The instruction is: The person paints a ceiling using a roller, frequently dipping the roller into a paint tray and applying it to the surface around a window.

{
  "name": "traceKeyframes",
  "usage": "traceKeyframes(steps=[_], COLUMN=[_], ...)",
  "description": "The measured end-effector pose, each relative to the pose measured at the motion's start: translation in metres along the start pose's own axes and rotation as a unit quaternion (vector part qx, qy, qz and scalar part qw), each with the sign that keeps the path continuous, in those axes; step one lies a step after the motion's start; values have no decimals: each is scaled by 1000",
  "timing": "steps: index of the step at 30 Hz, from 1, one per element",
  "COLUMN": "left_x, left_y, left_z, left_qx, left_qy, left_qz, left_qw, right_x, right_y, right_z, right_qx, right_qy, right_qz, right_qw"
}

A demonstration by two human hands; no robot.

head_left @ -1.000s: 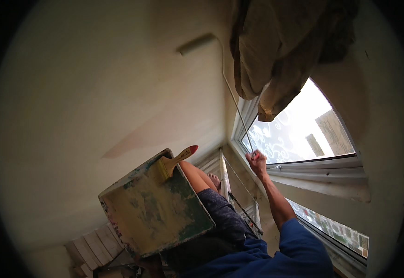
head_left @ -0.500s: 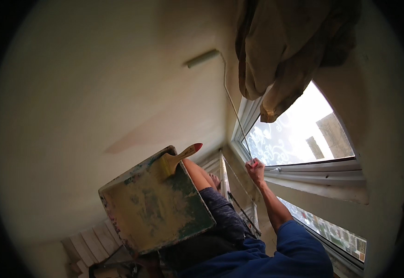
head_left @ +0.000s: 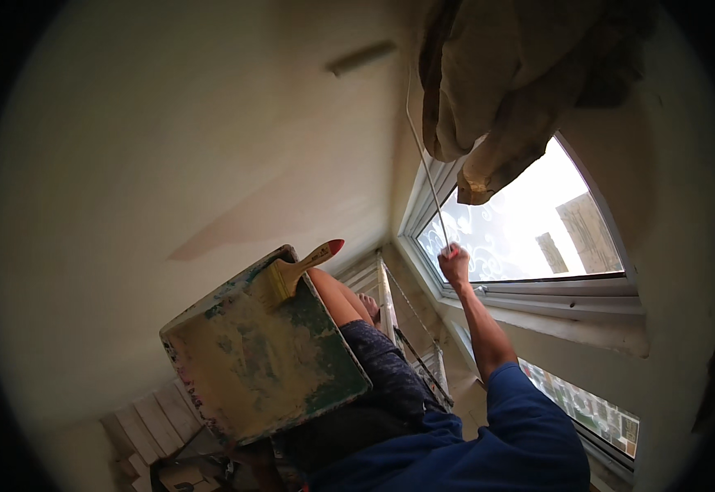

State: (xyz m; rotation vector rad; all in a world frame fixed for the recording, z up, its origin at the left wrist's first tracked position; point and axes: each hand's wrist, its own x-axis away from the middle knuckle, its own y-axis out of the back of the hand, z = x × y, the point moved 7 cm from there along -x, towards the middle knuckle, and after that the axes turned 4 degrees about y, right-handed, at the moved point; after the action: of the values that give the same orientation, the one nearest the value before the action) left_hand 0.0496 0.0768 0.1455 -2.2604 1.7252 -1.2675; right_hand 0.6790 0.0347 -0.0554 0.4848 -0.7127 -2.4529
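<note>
My right hand point(head_left: 454, 264) is raised beside the window, its fingers closed round the handle of a paint roller. From the fist a long thin rod rises to the roller head point(head_left: 361, 58), which is against or close to the pale upper surface and slightly blurred. A paint-smeared tray point(head_left: 271, 361), green under dried beige, is tilted in front of my legs. Across its upper right corner rests a flat paintbrush point(head_left: 296, 272) with yellowish bristles and a red-tipped handle. My left hand cannot be made out; the area beneath the tray is dark.
On the right is a bright window point(head_left: 529, 230) with a white frame. Bunched brown cloth point(head_left: 497, 90) hangs over its upper part. Past my bare leg stands a ladder-like frame point(head_left: 388, 299). White steps point(head_left: 156, 422) and clutter lie at the lower left.
My right hand has moved up, pushing the roller head farther toward the top of the view. The whole view has shifted a little; the brush still rests on the tray.
</note>
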Motion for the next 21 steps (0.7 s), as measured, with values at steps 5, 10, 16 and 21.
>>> traceKeyframes(steps=[5, 10, 16, 21], left_x=[-2, -6, -7, -3], left_y=[23, 26, 15, 19], left_z=[-2, -2, -7, -4], left_qx=[20, 46, -12, -41], left_qy=[-9, -14, -42, -32], left_qz=[-65, -8, 10, -34], left_qw=[998, 999, 999, 998], right_x=[66, 54, -9, 24], right_y=[-4, -2, -1, -5], right_z=[-38, -16, 25, -17], right_qx=[16, 20, -44, 3], right_qy=[-86, -53, -3, -41], right_qz=[48, 27, -13, 26], right_qw=[995, 998, 999, 999])
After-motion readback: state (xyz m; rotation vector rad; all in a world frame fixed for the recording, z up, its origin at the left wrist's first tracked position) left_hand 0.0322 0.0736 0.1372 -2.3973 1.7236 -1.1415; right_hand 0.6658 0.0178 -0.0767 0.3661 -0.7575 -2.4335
